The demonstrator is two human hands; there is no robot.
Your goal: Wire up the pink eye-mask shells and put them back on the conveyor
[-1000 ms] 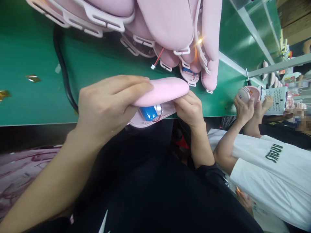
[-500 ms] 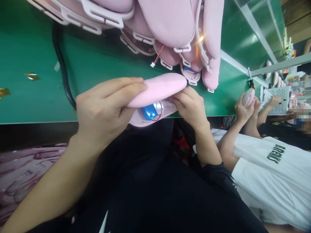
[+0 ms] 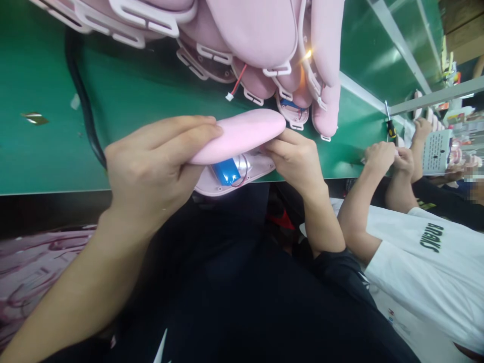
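Between my hands is a pink plastic housing in two halves, held near the table's front edge. Its smooth upper shell [image 3: 242, 133] is tilted open over the lower shell [image 3: 212, 187]. Inside the lower half lie a blue battery pack [image 3: 227, 172] and a thin dark red wire [image 3: 245, 174]. My left hand [image 3: 155, 156] grips the left end of the housing, thumb and fingers closed round it. At the other end my right hand [image 3: 295, 156] pinches the housing near the gap between the halves; its fingertips are partly hidden.
Many pink housings [image 3: 257, 30] are heaped on the green table [image 3: 41, 166], one with a loose red-black connector wire [image 3: 237, 83]. A black cable [image 3: 85, 96] runs at left. Pink parts [image 3: 41, 272] lie below. At right, a co-worker's hands [image 3: 381, 156] work near a screwdriver [image 3: 390, 126].
My hands and the housing appear slightly further left, as does the table scene. The housing's halves stay apart at about the same angle. The co-worker's hands have shifted.
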